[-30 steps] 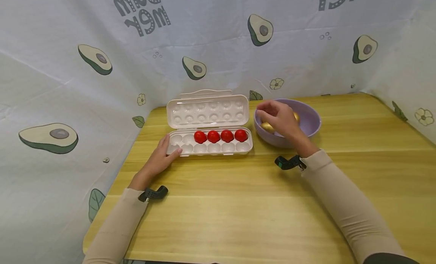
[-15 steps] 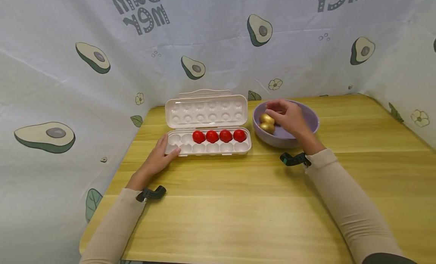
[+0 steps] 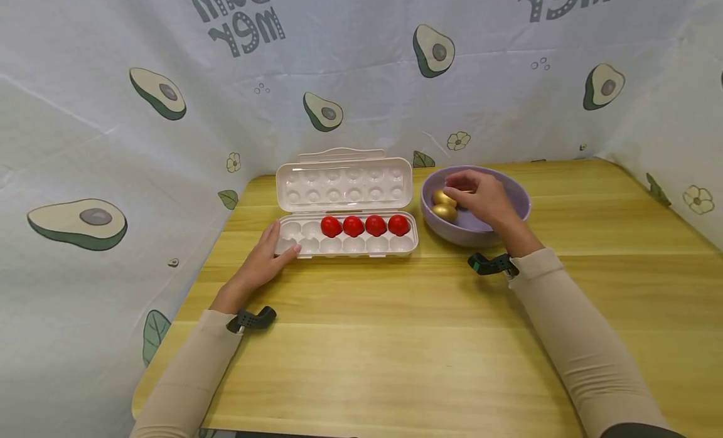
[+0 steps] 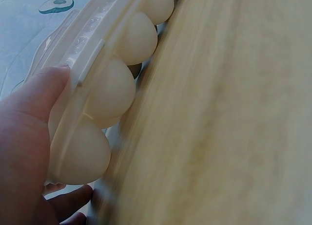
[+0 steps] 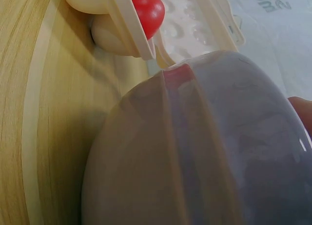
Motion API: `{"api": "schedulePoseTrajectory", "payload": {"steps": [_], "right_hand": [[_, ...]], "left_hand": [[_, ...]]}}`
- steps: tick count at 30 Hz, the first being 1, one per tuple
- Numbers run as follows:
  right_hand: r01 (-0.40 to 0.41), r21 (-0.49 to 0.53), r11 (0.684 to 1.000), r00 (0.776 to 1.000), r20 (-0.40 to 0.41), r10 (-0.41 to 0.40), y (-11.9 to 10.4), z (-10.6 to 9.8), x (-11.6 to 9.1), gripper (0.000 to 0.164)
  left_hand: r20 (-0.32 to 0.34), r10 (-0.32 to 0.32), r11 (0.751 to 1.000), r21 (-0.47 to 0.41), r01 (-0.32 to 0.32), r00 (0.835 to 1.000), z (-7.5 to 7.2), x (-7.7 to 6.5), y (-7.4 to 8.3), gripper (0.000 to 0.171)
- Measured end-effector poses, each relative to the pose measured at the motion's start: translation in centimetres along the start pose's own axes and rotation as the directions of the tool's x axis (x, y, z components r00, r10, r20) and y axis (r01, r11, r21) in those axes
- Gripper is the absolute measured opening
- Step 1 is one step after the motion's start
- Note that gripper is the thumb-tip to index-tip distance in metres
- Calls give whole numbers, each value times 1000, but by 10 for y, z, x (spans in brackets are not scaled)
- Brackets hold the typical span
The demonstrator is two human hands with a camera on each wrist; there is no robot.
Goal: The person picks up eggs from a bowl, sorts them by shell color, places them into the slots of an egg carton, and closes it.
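My left hand grips the left end of an open egg carton. In the left wrist view its thumb lies on the carton's front side, with other fingers below the end cup. Several red eggs fill the right part of the carton's back row; the front row's cups are bare. To the right stands a lilac bowl with two golden eggs showing at its left. My right hand reaches into the bowl beside them, fingers bent; whether it holds anything is hidden.
The carton's raised lid leans back towards a white curtain printed with avocados. A wooden table carries everything. The bowl stands close to the carton's right end. Both wrists wear black camera mounts.
My right hand has moved right and slightly down inside the bowl, uncovering a second golden egg at the left. The left hand stays on the carton.
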State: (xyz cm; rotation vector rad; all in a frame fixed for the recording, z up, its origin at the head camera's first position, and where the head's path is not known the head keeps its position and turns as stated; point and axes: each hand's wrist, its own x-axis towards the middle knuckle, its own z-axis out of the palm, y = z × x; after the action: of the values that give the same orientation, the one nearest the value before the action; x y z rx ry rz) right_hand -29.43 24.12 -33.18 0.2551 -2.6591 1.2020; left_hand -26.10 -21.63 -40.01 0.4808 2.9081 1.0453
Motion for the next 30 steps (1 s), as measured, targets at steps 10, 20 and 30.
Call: {"api": "schedulePoseTrajectory", "payload": {"steps": [10, 20, 30], "right_hand": [[20, 22, 1000, 996, 81, -21, 1, 0, -1, 42], [24, -62, 998, 990, 143, -15, 3, 1, -1, 34], [15, -100, 995, 981, 192, 5, 3, 2, -2, 33]], "left_hand": [[3, -4, 1000, -5, 4, 1000, 0, 0, 0, 90], [0, 3, 1000, 0, -3, 1000, -1, 1, 1, 91], [4, -8, 1000, 1, 8, 1000, -1, 0, 2, 90]]}}
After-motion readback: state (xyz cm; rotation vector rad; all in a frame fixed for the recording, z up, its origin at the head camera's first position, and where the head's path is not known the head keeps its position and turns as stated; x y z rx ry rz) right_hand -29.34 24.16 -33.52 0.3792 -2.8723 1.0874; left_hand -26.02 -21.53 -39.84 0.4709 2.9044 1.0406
